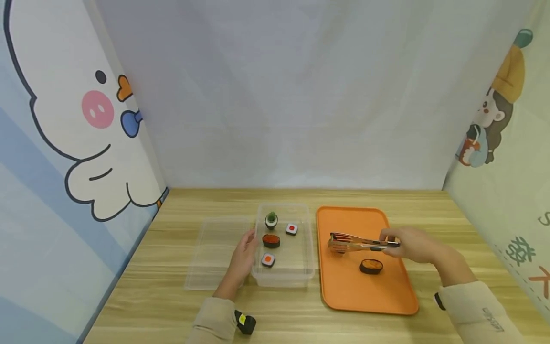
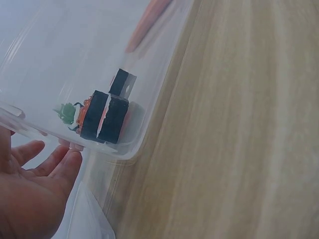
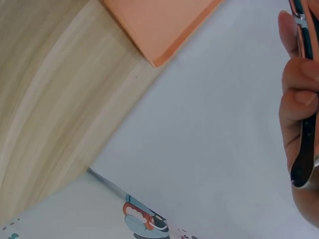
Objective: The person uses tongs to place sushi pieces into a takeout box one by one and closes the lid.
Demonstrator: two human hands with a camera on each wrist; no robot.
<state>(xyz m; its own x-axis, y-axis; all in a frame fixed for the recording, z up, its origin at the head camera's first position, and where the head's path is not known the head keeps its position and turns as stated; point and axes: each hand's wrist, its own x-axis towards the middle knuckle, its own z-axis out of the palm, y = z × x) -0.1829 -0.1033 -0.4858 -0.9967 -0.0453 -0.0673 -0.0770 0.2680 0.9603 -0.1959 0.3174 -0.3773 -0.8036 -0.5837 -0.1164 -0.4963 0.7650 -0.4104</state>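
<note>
My left hand [image 1: 243,256] rests against the left wall of a clear plastic box [image 1: 296,274], its fingertips [image 2: 71,164] right at the box's side in the left wrist view. Inside the box lie a green-topped sushi piece [image 1: 271,220], a red roe sushi [image 1: 271,241], a roll with a red centre [image 1: 291,229] and one with an orange centre [image 1: 268,259]. Metal tongs [image 1: 358,242] are gripped in my right hand [image 1: 410,244], and their heads hang over the orange tray [image 1: 365,298]. An orange roe sushi [image 1: 371,266] lies on that tray, just below the tongs in the head view.
A clear flat lid [image 1: 210,253] lies on the wooden table [image 1: 146,296] left of the box, partly behind my left hand. A small black thing with a yellow mark [image 1: 246,323] shows by my left sleeve. A pale curtain [image 1: 301,119] hangs behind the table.
</note>
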